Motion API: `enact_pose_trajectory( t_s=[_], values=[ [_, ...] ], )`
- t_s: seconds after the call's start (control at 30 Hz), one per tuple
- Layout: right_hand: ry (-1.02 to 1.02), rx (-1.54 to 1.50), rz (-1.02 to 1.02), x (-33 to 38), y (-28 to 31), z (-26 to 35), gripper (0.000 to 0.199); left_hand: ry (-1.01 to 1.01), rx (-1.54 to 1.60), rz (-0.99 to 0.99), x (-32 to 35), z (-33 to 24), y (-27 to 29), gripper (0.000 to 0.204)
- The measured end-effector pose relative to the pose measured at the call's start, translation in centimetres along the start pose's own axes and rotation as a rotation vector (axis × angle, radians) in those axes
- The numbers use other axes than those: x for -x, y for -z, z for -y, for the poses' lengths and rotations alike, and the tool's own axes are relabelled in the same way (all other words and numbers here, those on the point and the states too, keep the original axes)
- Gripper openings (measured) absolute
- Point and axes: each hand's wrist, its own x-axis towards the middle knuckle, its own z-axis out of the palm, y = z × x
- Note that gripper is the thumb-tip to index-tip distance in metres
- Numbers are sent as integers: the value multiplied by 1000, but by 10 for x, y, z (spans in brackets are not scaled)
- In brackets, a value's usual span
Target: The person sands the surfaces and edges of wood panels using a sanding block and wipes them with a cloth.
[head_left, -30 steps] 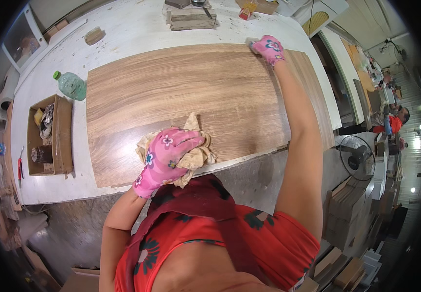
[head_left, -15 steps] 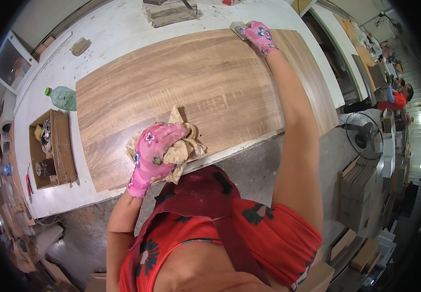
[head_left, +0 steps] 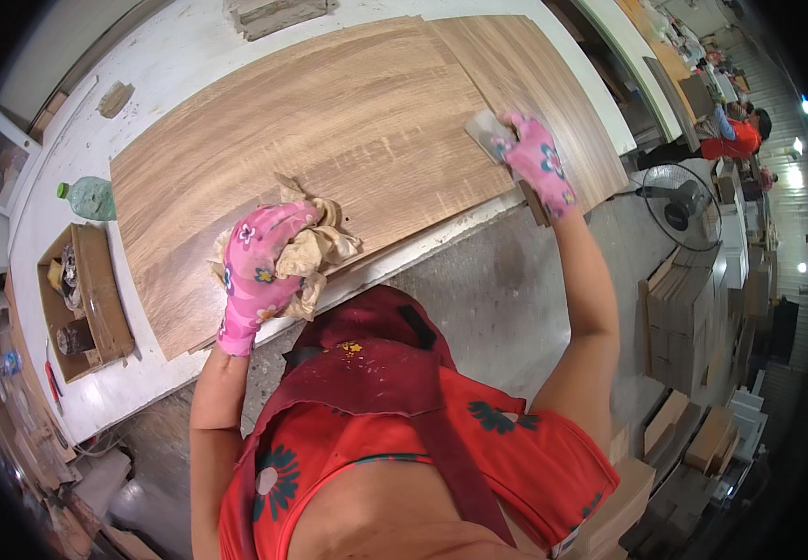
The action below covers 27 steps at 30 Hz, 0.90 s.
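Note:
A wood-grain board (head_left: 329,121) lies flat on a white worktable, with another wood-grain board (head_left: 539,70) at its right end. My left hand (head_left: 264,257), in a pink flowered glove, is closed on a crumpled beige rag (head_left: 315,245) pressed to the board's near edge. My right hand (head_left: 540,161), gloved alike, grips a flat pale scraper-like blade (head_left: 489,133). The blade rests by the right end of the first board, near its front corner. Motion smears the blade a little, and part of it is hidden in the fingers.
Left of the boards stand a green-capped bottle (head_left: 91,198) and an open cardboard box (head_left: 96,308) of odds and ends. A grey block (head_left: 283,14) sits at the far edge. Beyond the table's right end are a floor fan (head_left: 679,205), stacked cardboard (head_left: 679,322) and a person (head_left: 735,131).
My right hand has come from the board's far edge down toward its near edge, still holding the blade. The left hand keeps hold of the rag; the whole view has shifted slightly.

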Motion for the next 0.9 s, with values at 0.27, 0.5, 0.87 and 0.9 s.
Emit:
enact_pose_trajectory(
  t_s=[0.27,0.5,0.87,0.9],
  values=[
    [-29,-48,-40,118,20,-39,39,196,226,-46,7,-2,5,48],
    [-61,-85,-451,130,-16,-42,44,349,545,-466,-4,80,102,37],
    [130,69,-527,157,-96,44,58,-27,-266,-41,28,156,107,63],
    [177,93,-490,166,-103,61,59,-36,-265,-56,30,154,107,63]
  ],
)
